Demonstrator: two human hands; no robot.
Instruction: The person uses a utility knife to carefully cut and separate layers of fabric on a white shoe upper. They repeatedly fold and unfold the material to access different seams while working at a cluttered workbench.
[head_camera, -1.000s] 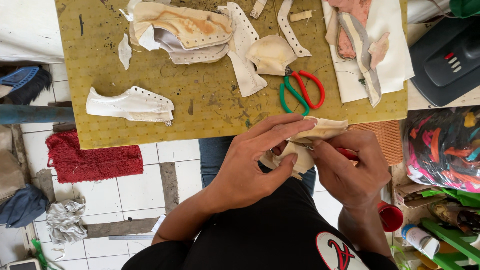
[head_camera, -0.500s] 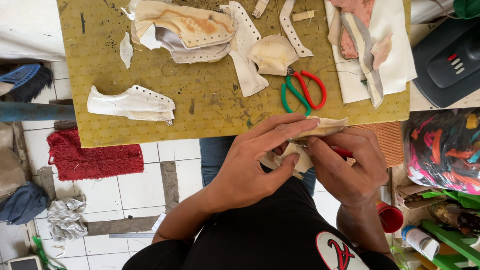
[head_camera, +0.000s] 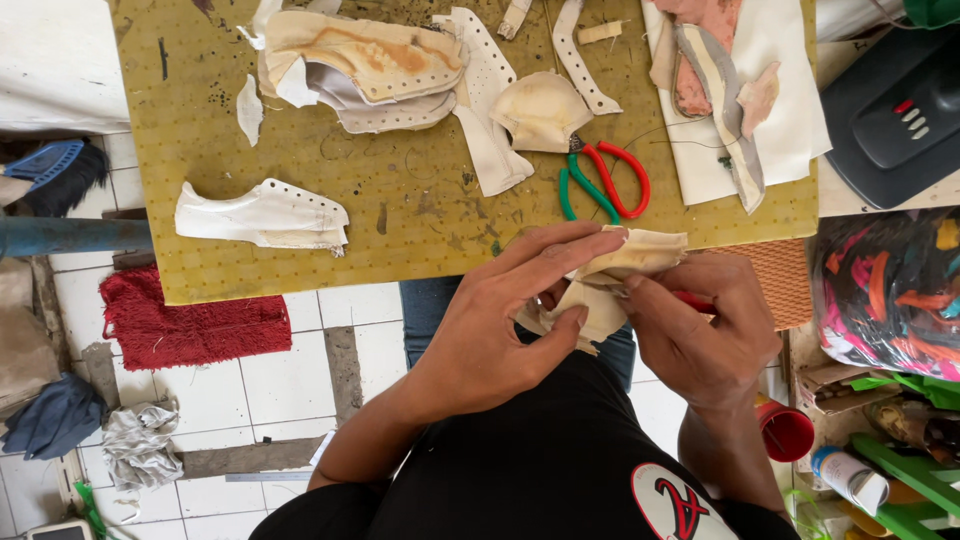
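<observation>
Barely shifted since a second ago: left hand (head_camera: 505, 325) and right hand (head_camera: 700, 340) fingers still pinching cream leather piece (head_camera: 610, 285), lower centre.

A person's left hand (head_camera: 505, 320) is curling over from the left, fingers stretched forward and thumb tucked under, pinching closed. The right hand (head_camera: 700, 335) is bending in from the right, fingertips (head_camera: 640, 292) clenched tight, both bare forearms angling up toward the black-shirted torso.
</observation>
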